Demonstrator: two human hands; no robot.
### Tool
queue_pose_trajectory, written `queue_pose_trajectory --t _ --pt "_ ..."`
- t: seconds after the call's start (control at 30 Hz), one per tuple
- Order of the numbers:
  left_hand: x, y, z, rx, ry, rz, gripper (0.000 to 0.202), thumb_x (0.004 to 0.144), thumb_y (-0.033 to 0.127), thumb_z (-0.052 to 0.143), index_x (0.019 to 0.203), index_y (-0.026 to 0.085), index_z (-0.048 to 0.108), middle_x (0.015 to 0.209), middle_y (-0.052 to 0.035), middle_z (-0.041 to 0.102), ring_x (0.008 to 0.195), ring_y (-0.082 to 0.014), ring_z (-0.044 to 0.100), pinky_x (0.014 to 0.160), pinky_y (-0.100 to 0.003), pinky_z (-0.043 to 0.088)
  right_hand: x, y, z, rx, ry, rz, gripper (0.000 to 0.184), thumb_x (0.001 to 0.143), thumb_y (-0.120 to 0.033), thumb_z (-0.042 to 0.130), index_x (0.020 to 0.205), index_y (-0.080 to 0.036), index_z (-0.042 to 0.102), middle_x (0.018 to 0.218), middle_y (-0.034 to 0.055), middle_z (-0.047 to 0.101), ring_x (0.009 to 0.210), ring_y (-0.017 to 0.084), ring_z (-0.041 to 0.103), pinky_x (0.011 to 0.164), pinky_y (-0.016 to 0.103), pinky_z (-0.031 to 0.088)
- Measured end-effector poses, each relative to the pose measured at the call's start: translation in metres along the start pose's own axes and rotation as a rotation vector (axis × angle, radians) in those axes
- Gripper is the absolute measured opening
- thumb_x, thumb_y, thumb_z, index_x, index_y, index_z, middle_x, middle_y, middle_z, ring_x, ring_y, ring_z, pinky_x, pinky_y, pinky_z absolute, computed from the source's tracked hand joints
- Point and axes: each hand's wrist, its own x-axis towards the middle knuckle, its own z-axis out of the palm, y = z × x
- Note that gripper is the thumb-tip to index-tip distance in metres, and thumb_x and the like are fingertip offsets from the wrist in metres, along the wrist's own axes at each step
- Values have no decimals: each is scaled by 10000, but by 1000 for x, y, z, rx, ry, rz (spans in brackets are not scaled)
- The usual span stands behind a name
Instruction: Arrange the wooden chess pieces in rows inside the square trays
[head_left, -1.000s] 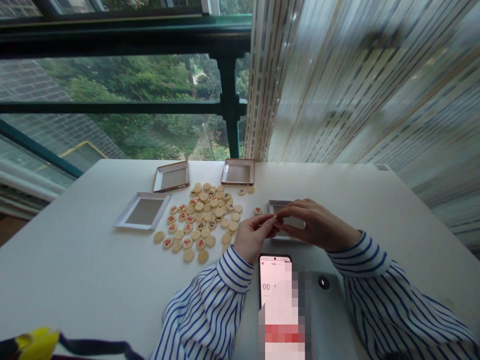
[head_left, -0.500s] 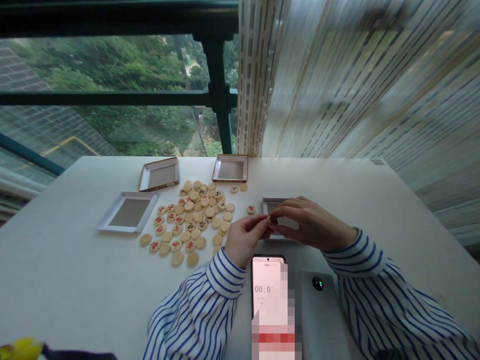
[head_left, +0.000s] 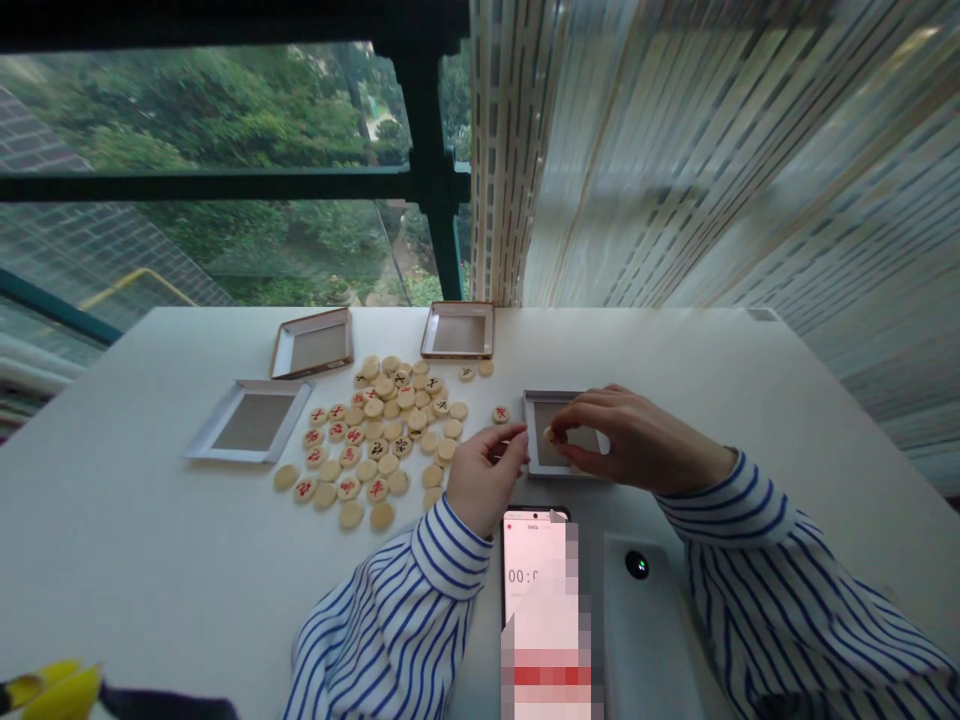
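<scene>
My right hand (head_left: 619, 440) pinches a round wooden Chinese chess piece (head_left: 550, 436) between thumb and fingertips, over the grey-lined box half (head_left: 532, 462). Left of that box is my left hand (head_left: 487, 468). Its thumb and index finger are apart, and I see nothing between them. A loose piece with a red character (head_left: 500, 414) lies just beyond my left fingertips. Many more pieces (head_left: 377, 488) spread over the table to the left, some showing red or black characters, others blank side up.
Three more shallow box halves stand around the pieces: a white one (head_left: 196, 448), a brown-edged one (head_left: 351, 345) and another (head_left: 457, 355) at the back. Near me lie a phone (head_left: 523, 545) showing a timer and a grey device (head_left: 649, 640). Something yellow and black (head_left: 64, 688) sits lower left.
My hands have come apart. The right hand has moved slightly right with the Chinese chess piece, while my left thumb and index finger have opened away from it.
</scene>
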Motion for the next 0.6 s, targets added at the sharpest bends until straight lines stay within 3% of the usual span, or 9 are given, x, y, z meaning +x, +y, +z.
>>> queue_pose_trajectory --t 0.2,0.43,0.6 --pt "1 -8 -3 255 55 209 238 742 310 561 910 176 664 871 -67 631 607 -102 570 516 -197 450 -3 5 -1 -21 -30 17 150 760 -264 533 875 -210 613 811 27 655 747 146 593 715 287 406" --pt "1 -7 -2 390 38 260 241 745 262 544 943 171 648 874 -78 620 622 -117 562 533 -214 454 -5 12 2 -35 -77 32 136 726 -247 569 851 -234 619 797 0 655 725 144 592 697 286 410" --pt "1 -11 -1 475 5 269 257 755 247 527 967 149 635 897 -93 626 670 -140 579 641 -258 472 -4 13 6 -59 -156 37 113 719 -229 565 814 -223 625 769 6 657 696 146 594 667 278 415"
